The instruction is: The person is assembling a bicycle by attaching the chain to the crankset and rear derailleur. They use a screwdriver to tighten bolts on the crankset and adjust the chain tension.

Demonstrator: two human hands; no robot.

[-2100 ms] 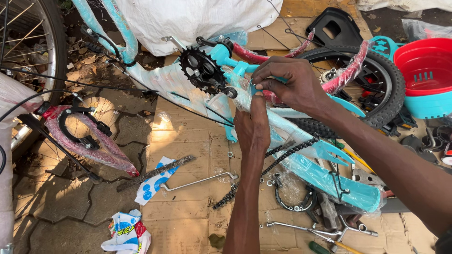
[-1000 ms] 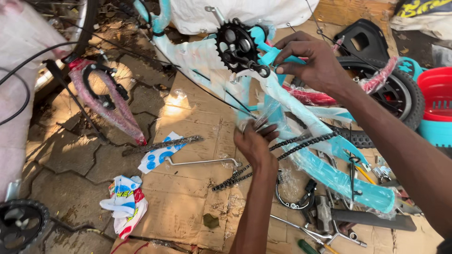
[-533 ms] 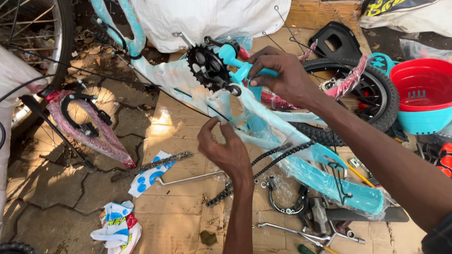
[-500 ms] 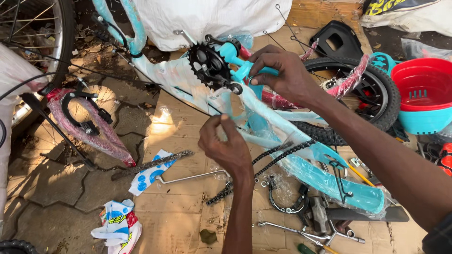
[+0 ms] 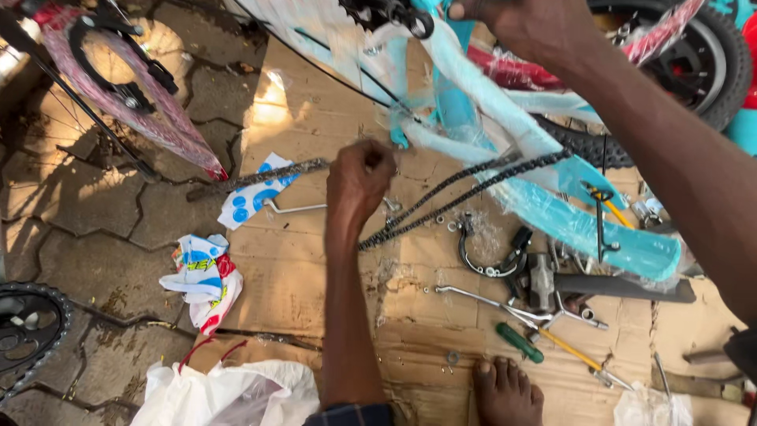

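A turquoise bicycle frame [image 5: 505, 118] wrapped in clear plastic lies across flattened cardboard [image 5: 307, 276]. My right hand [image 5: 520, 24] grips the frame near the black chainring [image 5: 390, 12] at the top edge. My left hand [image 5: 359, 177] is down on the cardboard with its fingers closed, next to a thin metal rod [image 5: 296, 207] and the lower end of the loose black chain [image 5: 457, 197]. What the left fingers hold is hidden. The chain runs up to the right under the frame.
A pink mudguard with a brake caliper [image 5: 126, 87] lies at left. Crumpled wrappers [image 5: 201, 276] and a white bag [image 5: 229, 394] sit near the cardboard edge. A green-handled screwdriver [image 5: 519, 342], stays, a brake arm [image 5: 489, 252] and a bare foot [image 5: 509, 390] are at right. A small wheel [image 5: 710, 55] lies top right.
My left hand dropped from the frame to the cardboard and closed by the chain end. The view tilted down, so the chainring and my right hand now sit at the top edge.
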